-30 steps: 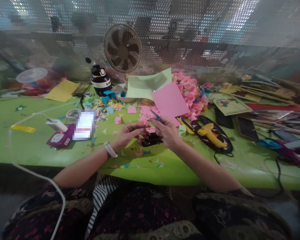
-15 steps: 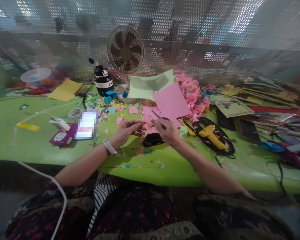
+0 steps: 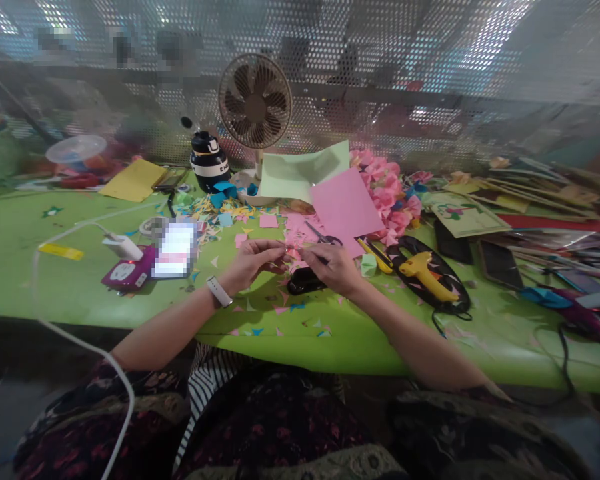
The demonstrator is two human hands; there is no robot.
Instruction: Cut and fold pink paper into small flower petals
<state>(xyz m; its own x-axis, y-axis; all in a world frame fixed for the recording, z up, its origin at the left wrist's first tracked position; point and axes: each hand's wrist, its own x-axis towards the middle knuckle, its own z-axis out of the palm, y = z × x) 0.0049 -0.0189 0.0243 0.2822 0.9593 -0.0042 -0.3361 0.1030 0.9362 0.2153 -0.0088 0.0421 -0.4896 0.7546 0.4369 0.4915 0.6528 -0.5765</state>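
My left hand (image 3: 253, 261), with a white band on its wrist, is closed in a pinch on a small pink paper piece (image 3: 291, 250). Opposite it, my right hand (image 3: 334, 268) brings its thumb and forefinger together at the same piece; the fingertips are small and partly hidden. Just beyond my right hand lies a pair of scissors (image 3: 320, 233), its blades pointing away to the left. A black glossy case (image 3: 303, 281) rests beneath my hands. Pink paper scraps (image 3: 300, 225) are heaped behind them.
A pink sheet (image 3: 347, 201) and a pale green sheet (image 3: 305, 170) lie before a heap of pink paper flowers (image 3: 383, 190). To the right are a yellow cutter (image 3: 376, 255) and a yellow glue gun (image 3: 425, 275). Left stand a lit phone (image 3: 174, 250), a purple power strip (image 3: 130, 272) and a fan (image 3: 255, 101).
My right hand has let go of the scissors, which now lie behind it. Its fingertips have moved left and down to the paper piece at my left hand.
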